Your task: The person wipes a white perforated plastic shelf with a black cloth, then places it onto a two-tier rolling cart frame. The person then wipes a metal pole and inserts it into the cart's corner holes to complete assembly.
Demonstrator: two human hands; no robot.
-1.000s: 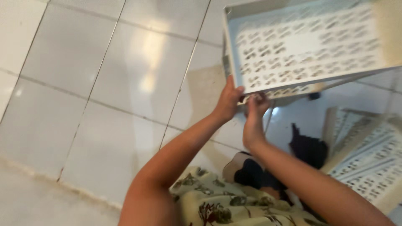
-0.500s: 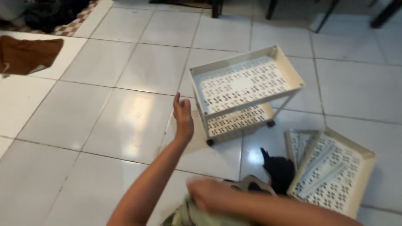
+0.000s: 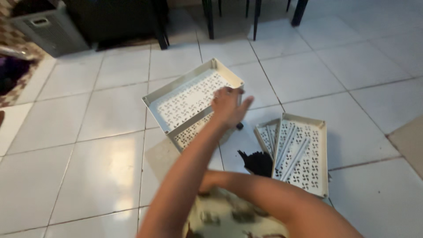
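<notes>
Left hand [image 3: 228, 107] has reached the rack [image 3: 192, 103], fingers spread loose; right hand hidden. Two loose trays [image 3: 301, 152] lie right.

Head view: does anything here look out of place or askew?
Yes. Two loose trays lie stacked crookedly on the floor tiles, beside a small dark heap. The two-tier rack sits at an angle to the tile lines, under the left hand.
</notes>
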